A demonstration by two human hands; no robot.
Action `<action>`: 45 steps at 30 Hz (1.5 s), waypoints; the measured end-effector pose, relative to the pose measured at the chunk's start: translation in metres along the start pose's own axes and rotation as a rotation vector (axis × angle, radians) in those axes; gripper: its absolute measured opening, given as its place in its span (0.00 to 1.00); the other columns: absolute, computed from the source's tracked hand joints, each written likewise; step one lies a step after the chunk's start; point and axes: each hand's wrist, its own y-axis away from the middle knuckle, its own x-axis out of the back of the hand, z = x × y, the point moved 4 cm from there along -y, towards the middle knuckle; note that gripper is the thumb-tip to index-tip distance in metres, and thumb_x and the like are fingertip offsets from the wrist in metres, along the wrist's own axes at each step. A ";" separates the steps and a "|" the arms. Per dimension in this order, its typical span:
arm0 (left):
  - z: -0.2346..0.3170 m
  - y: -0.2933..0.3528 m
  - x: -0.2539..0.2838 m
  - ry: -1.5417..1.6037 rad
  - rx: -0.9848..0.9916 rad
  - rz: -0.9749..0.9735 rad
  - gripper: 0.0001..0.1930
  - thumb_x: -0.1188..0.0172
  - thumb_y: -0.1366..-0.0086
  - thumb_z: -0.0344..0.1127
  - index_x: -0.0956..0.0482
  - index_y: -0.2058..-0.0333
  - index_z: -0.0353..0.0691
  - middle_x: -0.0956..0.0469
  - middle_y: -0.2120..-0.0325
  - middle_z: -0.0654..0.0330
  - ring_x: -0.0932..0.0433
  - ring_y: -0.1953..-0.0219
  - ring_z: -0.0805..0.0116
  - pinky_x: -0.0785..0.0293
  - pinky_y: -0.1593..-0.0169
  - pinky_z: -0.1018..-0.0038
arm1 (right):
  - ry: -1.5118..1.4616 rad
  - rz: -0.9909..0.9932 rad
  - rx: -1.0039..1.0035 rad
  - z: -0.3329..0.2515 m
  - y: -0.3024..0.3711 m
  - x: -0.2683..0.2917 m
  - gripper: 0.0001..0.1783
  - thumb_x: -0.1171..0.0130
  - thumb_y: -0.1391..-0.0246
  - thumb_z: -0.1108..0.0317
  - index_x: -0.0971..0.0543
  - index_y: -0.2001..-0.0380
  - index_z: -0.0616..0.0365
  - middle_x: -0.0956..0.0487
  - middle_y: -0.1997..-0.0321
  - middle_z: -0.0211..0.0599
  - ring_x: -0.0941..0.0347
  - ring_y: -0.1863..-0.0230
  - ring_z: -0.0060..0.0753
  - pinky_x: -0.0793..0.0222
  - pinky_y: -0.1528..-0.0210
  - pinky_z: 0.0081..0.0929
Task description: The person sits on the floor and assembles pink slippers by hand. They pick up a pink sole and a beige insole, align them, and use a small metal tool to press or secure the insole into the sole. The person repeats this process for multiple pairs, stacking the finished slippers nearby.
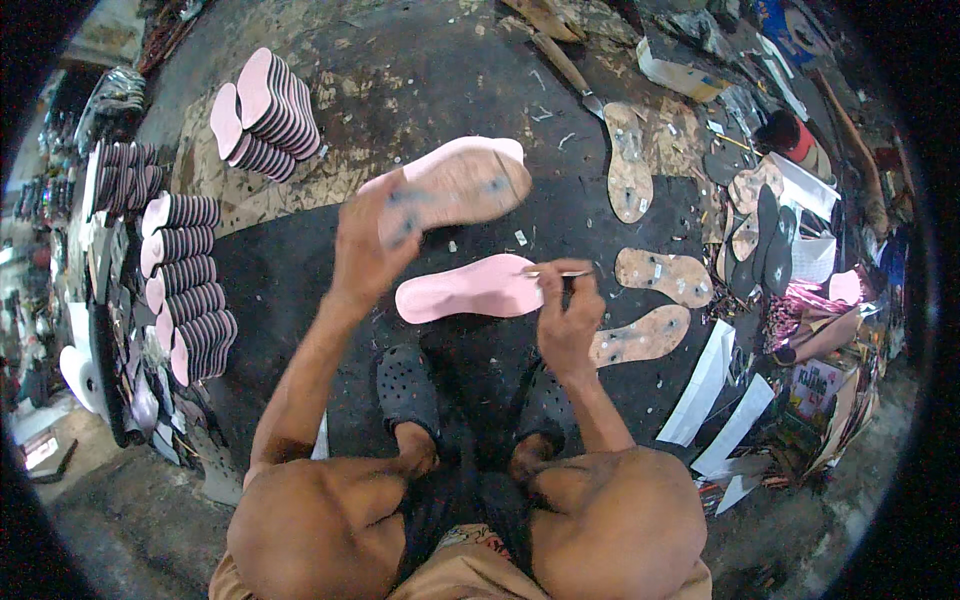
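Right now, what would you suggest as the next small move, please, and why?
Perhaps lower the tan sole toward the dark surface for steadiness: the left hand holds it raised, a pink piece behind it, while the right hand pinches a slim stick.

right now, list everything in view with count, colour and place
Held tan sole piece: 1, tan, upper centre
Held pink sole: 1, pink, behind that piece
Loose pink sole: 1, pink, centre
Thin stick: 1, pale, centre right
Loose tan pieces: 3 nearest, tan, right
Upper sole stacks: 2, pink and dark, upper left
Lower sole stacks: about 5, same colours, left
Wooden-handled tool: 1, brown, top
White strips: 2, white, lower right
Scrap pile: uncounted, mixed, far right
Clogs: 2, dark grey, lower centre
Knees: 2, bare, bottom
Left hand: 1, bare, on held pieces
Right hand: 1, bare, pinching the stick
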 end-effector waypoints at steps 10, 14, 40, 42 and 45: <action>0.018 0.093 -0.032 0.233 0.075 -0.256 0.38 0.21 0.44 0.32 0.21 0.34 0.40 0.18 0.36 0.50 0.21 0.33 0.49 0.27 0.28 0.56 | -0.167 0.097 -0.415 0.085 0.027 0.046 0.16 0.42 0.20 0.58 0.20 0.52 0.62 0.09 0.56 0.38 0.15 0.59 0.27 0.21 0.55 0.28; 0.010 0.103 -0.057 0.288 0.103 -0.319 0.40 0.20 0.47 0.30 0.21 0.33 0.42 0.19 0.36 0.51 0.21 0.34 0.48 0.28 0.27 0.55 | -0.189 0.055 -0.372 0.080 0.033 0.028 0.15 0.41 0.21 0.58 0.20 0.52 0.61 0.08 0.57 0.39 0.14 0.62 0.28 0.20 0.61 0.31; -0.003 0.106 -0.060 0.400 0.383 -0.398 0.52 0.22 0.49 0.29 0.34 0.23 0.45 0.19 0.36 0.49 0.20 0.35 0.45 0.29 0.29 0.56 | -0.039 -0.268 0.208 0.017 0.013 -0.107 0.11 0.32 0.30 0.60 0.18 0.58 0.57 0.15 0.65 0.46 0.17 0.65 0.57 0.23 0.63 0.49; -0.003 0.109 -0.066 0.327 0.303 -0.346 0.51 0.22 0.49 0.29 0.33 0.24 0.45 0.19 0.36 0.49 0.21 0.35 0.45 0.30 0.29 0.56 | -0.020 -0.259 0.057 0.015 0.032 -0.098 0.11 0.31 0.31 0.60 0.17 0.59 0.57 0.15 0.64 0.45 0.17 0.64 0.57 0.23 0.61 0.50; 0.012 0.115 -0.064 0.196 0.122 -0.294 0.48 0.21 0.48 0.30 0.30 0.26 0.44 0.19 0.37 0.49 0.22 0.36 0.46 0.29 0.31 0.54 | 0.064 -0.263 0.040 0.034 0.055 -0.089 0.11 0.30 0.32 0.60 0.16 0.59 0.57 0.14 0.61 0.45 0.16 0.62 0.53 0.22 0.59 0.48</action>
